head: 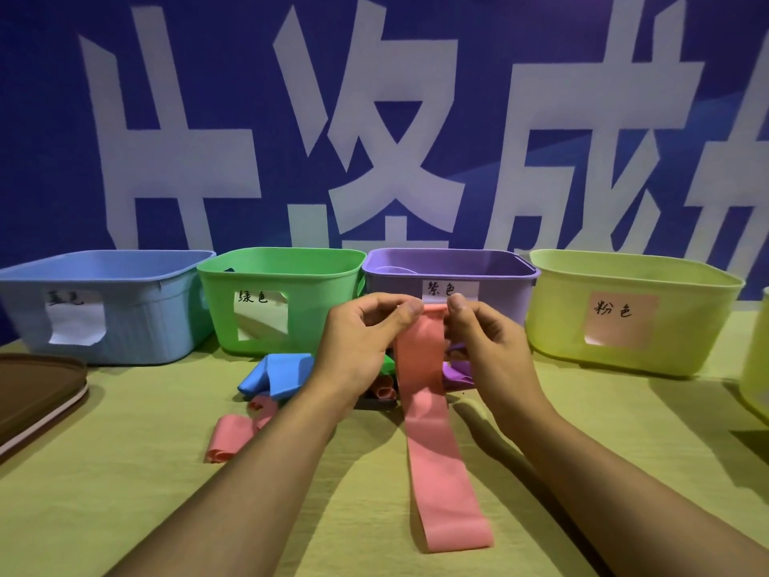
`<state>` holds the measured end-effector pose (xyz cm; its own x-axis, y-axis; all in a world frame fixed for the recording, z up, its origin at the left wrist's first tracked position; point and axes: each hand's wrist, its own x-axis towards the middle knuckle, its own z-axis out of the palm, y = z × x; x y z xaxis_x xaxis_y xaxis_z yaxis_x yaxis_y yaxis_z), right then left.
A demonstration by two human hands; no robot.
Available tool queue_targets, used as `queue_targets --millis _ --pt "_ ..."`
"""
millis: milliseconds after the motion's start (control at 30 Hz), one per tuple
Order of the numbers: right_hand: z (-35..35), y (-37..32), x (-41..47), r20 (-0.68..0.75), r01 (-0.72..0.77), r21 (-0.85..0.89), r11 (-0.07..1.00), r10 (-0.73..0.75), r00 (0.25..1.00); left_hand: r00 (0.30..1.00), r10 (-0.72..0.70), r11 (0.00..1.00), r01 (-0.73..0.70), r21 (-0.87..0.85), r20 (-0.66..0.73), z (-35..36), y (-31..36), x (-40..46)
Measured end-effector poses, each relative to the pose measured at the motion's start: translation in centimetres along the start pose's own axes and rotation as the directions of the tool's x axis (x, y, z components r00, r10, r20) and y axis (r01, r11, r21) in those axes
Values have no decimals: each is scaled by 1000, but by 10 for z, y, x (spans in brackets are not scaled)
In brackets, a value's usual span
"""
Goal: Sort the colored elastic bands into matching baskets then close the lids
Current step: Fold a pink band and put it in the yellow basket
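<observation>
Both hands pinch the pink band, hiding bands behind (colours partly unclear).

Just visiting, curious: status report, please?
Both hands, left and right, pinch pink band. Yellow-green basket open, right. Other bands piled behind.

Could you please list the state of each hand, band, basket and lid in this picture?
left hand: pinches the long pink band's top edge.
right hand: pinches the same edge.
long pink band: held up, hanging unrolled.
pink rolled band: lying on the table.
blue band: folded, on the table.
blue basket: open, no lid.
green basket: open.
purple basket: open.
yellow-green basket: open, pink label.
brown lid: lying off, at left.
</observation>
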<state>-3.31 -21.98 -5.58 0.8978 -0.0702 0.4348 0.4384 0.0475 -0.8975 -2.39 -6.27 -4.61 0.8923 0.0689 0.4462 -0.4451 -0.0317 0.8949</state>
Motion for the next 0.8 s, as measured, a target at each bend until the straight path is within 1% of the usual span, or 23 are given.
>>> queue_targets --millis 333,433,800 --pt "0 -1 0 14 -7 27 1000 6 1000 1000 1 1000 -1 -15 18 0 0 0" --pt "0 0 0 21 -12 12 1000 11 1000 1000 -2 1000 2 -2 22 -1 -2 0" --pt "-4 7 6 13 42 -18 999 -42 999 999 -37 998 35 51 39 -1 -6 1"
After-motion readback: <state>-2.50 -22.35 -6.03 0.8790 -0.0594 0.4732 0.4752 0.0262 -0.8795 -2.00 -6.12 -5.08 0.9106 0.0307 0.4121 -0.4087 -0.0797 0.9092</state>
